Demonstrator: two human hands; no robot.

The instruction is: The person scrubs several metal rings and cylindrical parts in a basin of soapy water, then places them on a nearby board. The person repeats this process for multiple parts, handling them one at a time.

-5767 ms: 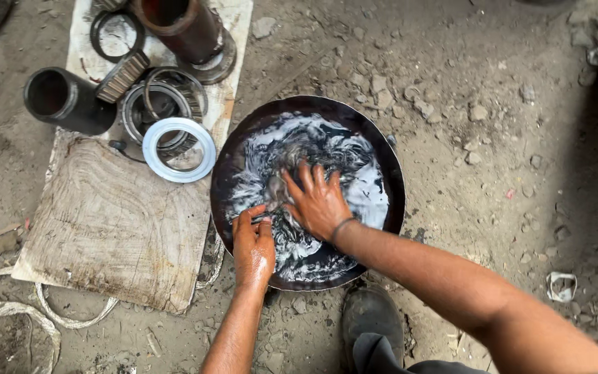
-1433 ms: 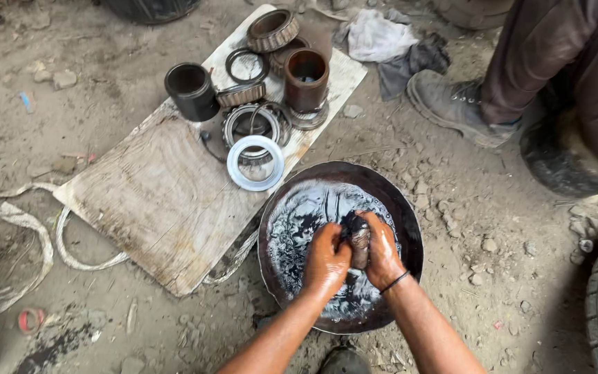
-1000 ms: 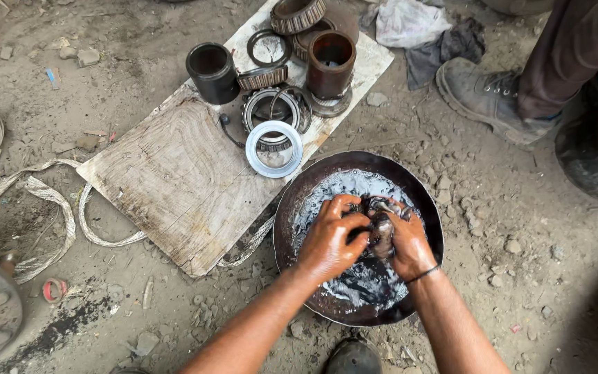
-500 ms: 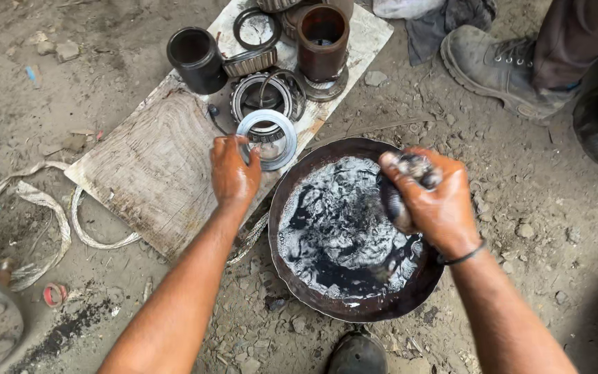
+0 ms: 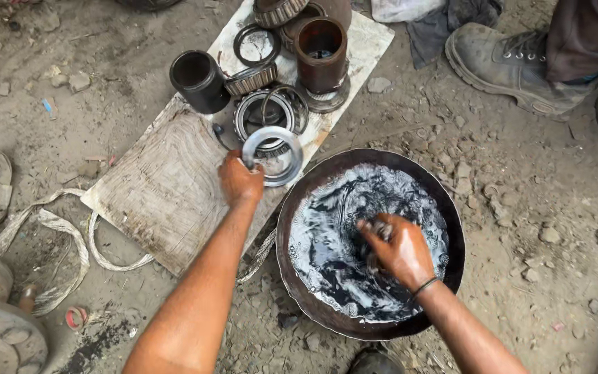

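Gripping the flat silver ring (image 5: 272, 156) at its 8 o'clock edge, the left hand (image 5: 240, 181) lifts it off the board (image 5: 167, 190); the right hand (image 5: 399, 249), fingers curled on a dark part, stays in the basin (image 5: 292, 228) at 3 o'clock. Washing looks underway; the ring seems ready to go into the basin.

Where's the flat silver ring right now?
In the head view, the flat silver ring is left of centre, gripped at its edge by the left hand, lying over a bearing just up-left of the dark pan.
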